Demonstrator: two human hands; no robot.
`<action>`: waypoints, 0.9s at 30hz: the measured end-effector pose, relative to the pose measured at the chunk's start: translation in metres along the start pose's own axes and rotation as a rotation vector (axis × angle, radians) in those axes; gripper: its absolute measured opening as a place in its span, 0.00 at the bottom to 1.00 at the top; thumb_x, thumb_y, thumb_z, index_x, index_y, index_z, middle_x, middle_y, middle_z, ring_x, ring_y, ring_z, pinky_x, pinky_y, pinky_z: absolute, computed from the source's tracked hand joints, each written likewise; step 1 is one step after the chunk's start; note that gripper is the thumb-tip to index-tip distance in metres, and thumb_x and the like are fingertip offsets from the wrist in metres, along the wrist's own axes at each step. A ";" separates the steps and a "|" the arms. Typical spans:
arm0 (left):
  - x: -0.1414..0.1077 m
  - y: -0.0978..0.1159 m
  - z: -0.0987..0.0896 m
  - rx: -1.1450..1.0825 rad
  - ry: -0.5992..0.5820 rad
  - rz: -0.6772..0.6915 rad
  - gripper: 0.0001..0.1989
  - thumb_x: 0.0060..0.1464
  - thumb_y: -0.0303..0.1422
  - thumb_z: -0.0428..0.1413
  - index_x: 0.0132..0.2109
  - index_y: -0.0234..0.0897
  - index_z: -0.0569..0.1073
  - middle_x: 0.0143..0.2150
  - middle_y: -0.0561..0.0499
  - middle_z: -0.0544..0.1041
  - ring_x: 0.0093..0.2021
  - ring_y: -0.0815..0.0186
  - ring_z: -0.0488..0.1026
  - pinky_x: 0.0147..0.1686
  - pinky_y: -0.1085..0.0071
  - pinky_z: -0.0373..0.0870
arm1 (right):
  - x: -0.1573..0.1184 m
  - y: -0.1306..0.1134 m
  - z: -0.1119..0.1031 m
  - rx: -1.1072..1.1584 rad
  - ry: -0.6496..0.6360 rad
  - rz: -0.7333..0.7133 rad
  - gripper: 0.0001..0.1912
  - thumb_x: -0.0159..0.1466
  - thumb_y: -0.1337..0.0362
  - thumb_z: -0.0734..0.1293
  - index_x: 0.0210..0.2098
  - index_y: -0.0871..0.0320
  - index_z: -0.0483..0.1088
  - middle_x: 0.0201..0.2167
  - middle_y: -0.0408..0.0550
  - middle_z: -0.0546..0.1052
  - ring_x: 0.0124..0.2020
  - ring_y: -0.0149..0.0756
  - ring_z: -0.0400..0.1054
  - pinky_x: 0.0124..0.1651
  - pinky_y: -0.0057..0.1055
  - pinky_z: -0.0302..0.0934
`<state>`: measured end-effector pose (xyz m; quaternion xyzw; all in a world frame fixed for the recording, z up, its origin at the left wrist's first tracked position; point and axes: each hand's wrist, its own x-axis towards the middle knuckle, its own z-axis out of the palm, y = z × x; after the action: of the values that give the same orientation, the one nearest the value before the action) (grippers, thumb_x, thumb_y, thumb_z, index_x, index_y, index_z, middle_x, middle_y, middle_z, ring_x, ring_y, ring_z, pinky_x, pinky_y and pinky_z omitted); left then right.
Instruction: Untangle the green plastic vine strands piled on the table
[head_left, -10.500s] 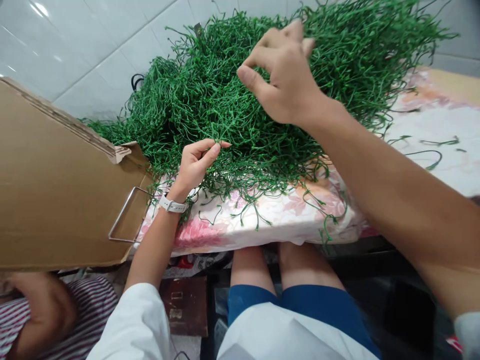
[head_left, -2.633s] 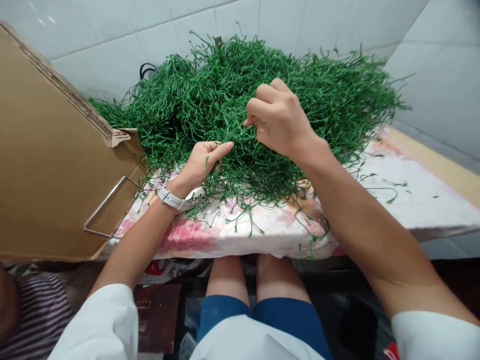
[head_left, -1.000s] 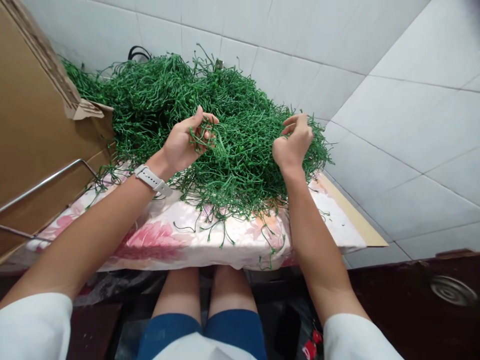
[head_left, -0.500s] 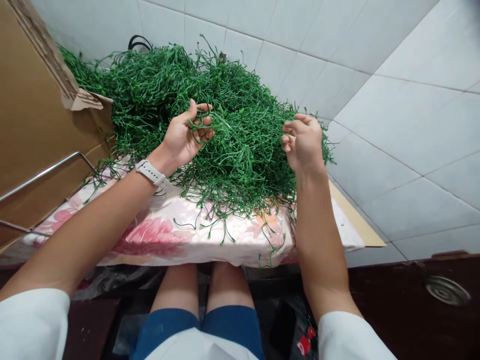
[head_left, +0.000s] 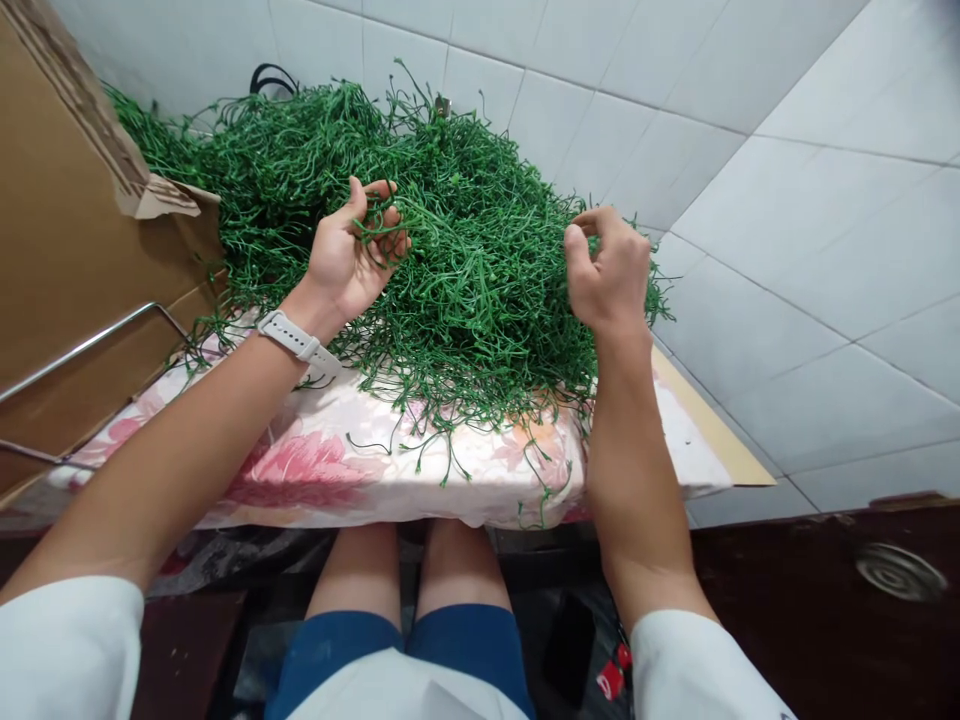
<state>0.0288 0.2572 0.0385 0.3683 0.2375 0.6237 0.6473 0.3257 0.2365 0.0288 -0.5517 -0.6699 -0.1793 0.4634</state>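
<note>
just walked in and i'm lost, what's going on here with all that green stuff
Someone is handling a big heap of thin green stems on a flower-patterned cloth. Their left hand is half open, with a few strands lying across its fingers. Their right hand is curled at the heap's right end; whether it grips anything is hidden.
</note>
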 end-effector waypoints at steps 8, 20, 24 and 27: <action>0.001 -0.006 -0.001 0.021 -0.025 0.017 0.14 0.72 0.45 0.49 0.53 0.48 0.76 0.29 0.54 0.81 0.31 0.69 0.81 0.36 0.76 0.80 | -0.008 -0.041 0.007 0.403 0.008 -0.100 0.30 0.72 0.37 0.57 0.28 0.53 0.69 0.23 0.44 0.68 0.27 0.35 0.62 0.37 0.38 0.61; -0.004 -0.005 0.003 0.028 -0.048 0.018 0.16 0.74 0.43 0.45 0.44 0.46 0.75 0.32 0.56 0.83 0.32 0.71 0.82 0.37 0.77 0.80 | -0.016 -0.063 0.015 0.654 -0.351 -0.012 0.27 0.64 0.36 0.68 0.30 0.55 0.74 0.25 0.43 0.71 0.26 0.31 0.59 0.31 0.34 0.54; -0.007 -0.007 0.006 0.014 -0.096 0.000 0.17 0.74 0.44 0.44 0.43 0.45 0.75 0.34 0.55 0.84 0.30 0.72 0.80 0.36 0.76 0.79 | -0.019 -0.069 0.019 0.615 -0.390 -0.004 0.20 0.64 0.44 0.72 0.32 0.55 0.75 0.26 0.44 0.74 0.28 0.31 0.62 0.33 0.33 0.57; -0.007 -0.005 0.004 0.025 -0.118 0.008 0.17 0.74 0.44 0.46 0.41 0.47 0.75 0.33 0.56 0.84 0.29 0.72 0.79 0.37 0.76 0.79 | -0.020 -0.068 0.022 0.597 -0.377 0.000 0.11 0.63 0.55 0.72 0.31 0.56 0.73 0.26 0.43 0.74 0.28 0.31 0.63 0.35 0.34 0.59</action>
<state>0.0341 0.2494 0.0360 0.4135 0.2053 0.6006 0.6528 0.2539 0.2192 0.0200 -0.4153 -0.7665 0.1297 0.4724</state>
